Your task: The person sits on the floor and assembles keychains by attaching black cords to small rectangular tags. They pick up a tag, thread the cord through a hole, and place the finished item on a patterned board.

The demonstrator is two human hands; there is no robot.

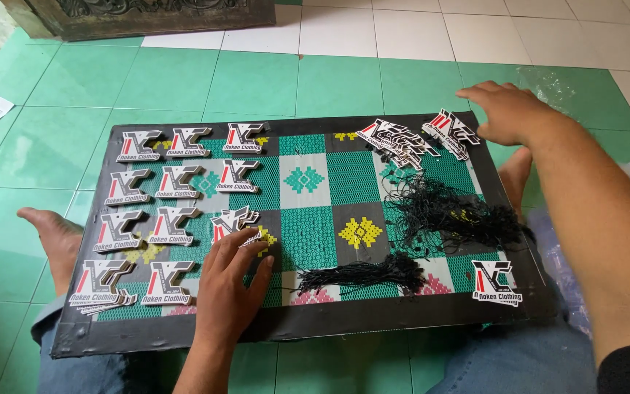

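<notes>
The left hand (229, 288) lies flat on the patterned board (308, 219), its fingers spread and touching a small stack of cut-out tags (233, 222). The right hand (508, 111) has its fingers loosely apart, holding nothing, and rests at the far right edge just beside a loose pile of tags (410, 138), above the black strings (450, 211).

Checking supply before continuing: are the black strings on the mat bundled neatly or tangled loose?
Both. The upper pile of black strings is a loose tangle; the lower bunch lies gathered in a straight bundle on the mat.

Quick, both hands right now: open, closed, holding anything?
Left hand: open, flat, fingertips on a small stack of tags.
Right hand: open, palm down beside the loose tag pile, holding nothing.
</notes>
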